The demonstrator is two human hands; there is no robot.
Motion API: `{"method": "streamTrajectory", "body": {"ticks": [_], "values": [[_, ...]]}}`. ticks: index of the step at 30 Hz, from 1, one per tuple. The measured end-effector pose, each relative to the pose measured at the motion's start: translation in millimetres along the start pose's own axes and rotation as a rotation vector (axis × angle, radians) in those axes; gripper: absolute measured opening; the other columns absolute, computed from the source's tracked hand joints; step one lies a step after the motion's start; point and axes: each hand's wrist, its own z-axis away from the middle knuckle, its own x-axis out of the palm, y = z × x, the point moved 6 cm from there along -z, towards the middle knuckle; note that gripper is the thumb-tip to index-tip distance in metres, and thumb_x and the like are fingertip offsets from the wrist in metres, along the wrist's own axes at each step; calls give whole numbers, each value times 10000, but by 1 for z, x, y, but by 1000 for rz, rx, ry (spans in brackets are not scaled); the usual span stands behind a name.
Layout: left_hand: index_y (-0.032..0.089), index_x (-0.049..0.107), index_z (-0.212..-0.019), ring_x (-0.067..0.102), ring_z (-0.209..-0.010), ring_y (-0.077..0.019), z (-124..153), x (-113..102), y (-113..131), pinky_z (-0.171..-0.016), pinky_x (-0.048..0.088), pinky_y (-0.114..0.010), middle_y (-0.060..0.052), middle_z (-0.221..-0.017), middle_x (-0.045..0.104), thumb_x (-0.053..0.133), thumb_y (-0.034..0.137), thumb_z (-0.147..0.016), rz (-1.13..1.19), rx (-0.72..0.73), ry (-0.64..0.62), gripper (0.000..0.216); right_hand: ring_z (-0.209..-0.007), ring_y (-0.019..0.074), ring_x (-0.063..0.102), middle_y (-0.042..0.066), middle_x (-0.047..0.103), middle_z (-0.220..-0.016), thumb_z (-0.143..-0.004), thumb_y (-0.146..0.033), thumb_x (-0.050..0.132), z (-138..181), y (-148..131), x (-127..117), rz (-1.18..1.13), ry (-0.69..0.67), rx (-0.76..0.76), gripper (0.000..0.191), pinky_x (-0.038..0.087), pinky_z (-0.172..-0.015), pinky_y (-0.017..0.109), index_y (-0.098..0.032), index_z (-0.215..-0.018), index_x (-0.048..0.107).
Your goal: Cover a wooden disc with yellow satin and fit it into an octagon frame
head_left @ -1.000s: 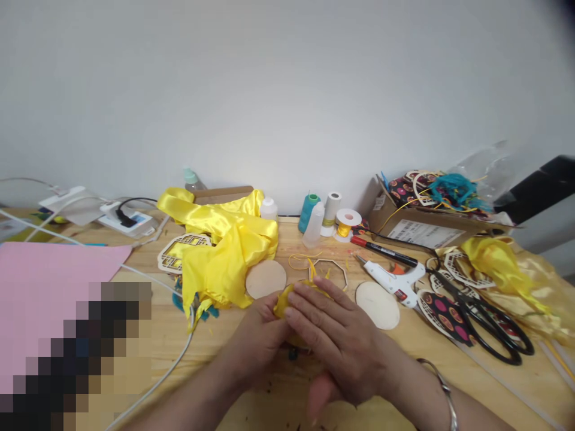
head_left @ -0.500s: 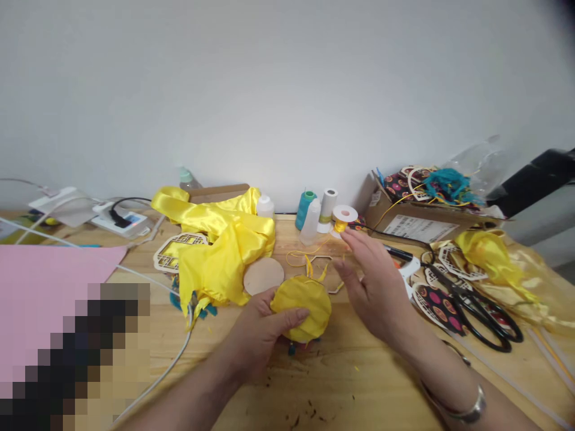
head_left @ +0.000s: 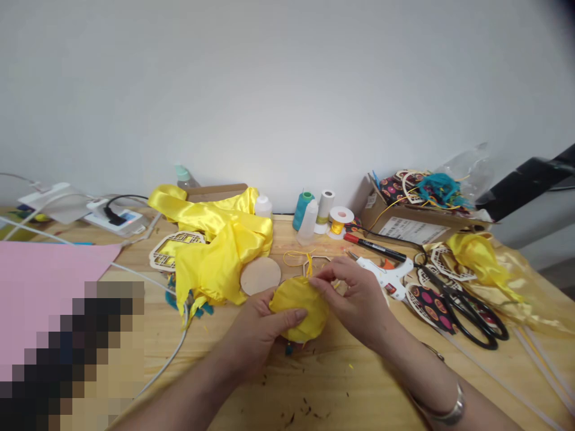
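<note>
My left hand (head_left: 265,320) grips a round disc covered in yellow satin (head_left: 299,317), its thumb pressed flat across the front. At the disc's upper right edge, the thumb and fingers of my right hand (head_left: 348,293) are pinched together; what lies between the fingertips is too small to make out. A yellow cord (head_left: 309,263) rises from the disc's top edge, right beside that pinch. Below the disc a bit of dark teal trim (head_left: 288,348) pokes out. A bare round wooden disc (head_left: 260,276) lies on the table just left of it.
Crumpled yellow satin (head_left: 215,251) lies at left, beside a lattice cutout (head_left: 164,254). Behind stand a teal thread cone (head_left: 302,212), a squeeze bottle (head_left: 308,224) and a yellow cord spool (head_left: 339,224). At right are a glue gun (head_left: 386,275), black scissors (head_left: 471,320) and a cardboard box (head_left: 417,227).
My right hand has moved left and down from beside the spool to the disc's edge, its fingers closing into a pinch. The marker and glue gun now show. My left hand keeps its hold.
</note>
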Motion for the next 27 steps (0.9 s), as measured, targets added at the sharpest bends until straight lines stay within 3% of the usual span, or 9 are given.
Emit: {"method": "streamTrajectory", "body": {"ticks": [7,9,11,13,16,19,23,27], "values": [[164,693,-927,636,-627,-152,-2,-3,3,-545,505,-253,-55,-807,729,722,258,-731,-31,9,35,219,-610,157,499,8,535,-587,-854,-289,554,-4,27,-32,219,199,84,303,389,-600,304,-192,-567,558],[160,695,-927,638,-608,-159,-2,-4,4,-517,509,-258,-66,-816,733,719,265,-731,-41,11,40,224,-745,197,541,65,602,-764,-844,-285,552,-6,36,-39,291,240,57,258,418,-690,346,-191,-613,620],[160,696,-915,638,-593,-159,-2,-4,4,-509,514,-261,-61,-794,732,719,257,-730,-47,14,47,211,-876,223,556,111,602,-1018,-812,-244,563,-6,42,-42,277,271,65,151,433,-762,374,-189,-877,687],[163,696,-907,634,-581,-153,-1,-4,4,-505,514,-258,-56,-784,729,718,249,-731,-42,16,49,197,-812,205,583,107,622,-1005,-823,-269,547,-6,50,-35,131,192,174,257,457,-716,355,-184,-1042,651],[175,693,-922,636,-600,-160,-2,-5,3,-510,518,-267,-53,-805,725,725,247,-727,-22,14,59,211,-607,162,565,50,640,-696,-886,-457,454,-1,52,-10,-173,-66,376,363,440,-563,292,-170,-821,666],[183,690,-926,630,-607,-157,-3,-6,2,-519,515,-267,-43,-792,715,729,243,-726,-19,7,62,212,-617,144,544,35,638,-692,-817,-525,546,4,36,6,-281,-221,395,381,413,-543,256,-166,-754,655],[186,685,-942,622,-633,-149,-2,-3,2,-549,516,-267,-33,-797,697,714,254,-749,-6,9,37,207,-591,119,467,-2,581,-667,-703,-487,693,11,27,18,-222,-261,393,333,355,-499,229,-167,-771,628],[182,679,-934,615,-642,-144,-1,-2,1,-556,516,-262,-29,-786,688,720,247,-743,6,17,37,206,-541,95,382,-42,464,-581,-755,-406,653,15,27,24,-190,-204,378,262,298,-467,216,-175,-680,558]]}}
